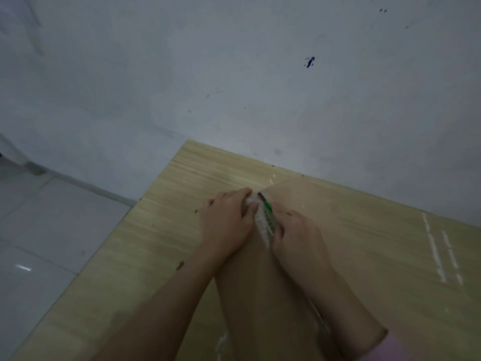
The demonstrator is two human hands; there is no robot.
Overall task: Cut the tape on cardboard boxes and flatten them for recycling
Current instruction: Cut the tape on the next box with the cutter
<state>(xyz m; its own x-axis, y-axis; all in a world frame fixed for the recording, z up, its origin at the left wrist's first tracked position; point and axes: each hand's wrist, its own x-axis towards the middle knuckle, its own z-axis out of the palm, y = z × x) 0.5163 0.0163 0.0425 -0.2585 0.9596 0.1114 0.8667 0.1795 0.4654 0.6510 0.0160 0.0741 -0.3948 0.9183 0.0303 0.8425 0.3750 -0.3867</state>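
A brown cardboard box (325,212) lies on the wooden table (161,230), its corner pointing away from me. My right hand (296,235) is shut on a green utility knife (268,212), whose blade tip sits near the box's far corner on a taped seam. My left hand (229,217) presses down beside the knife, its fingers closed on a crumpled strip of clear tape (260,222). Both forearms cover the near part of the box.
The table stands against a grey-white wall (260,74). A tiled floor (52,230) lies to the left, below the table's left edge. White tape remnants (440,254) mark the table's surface at the right.
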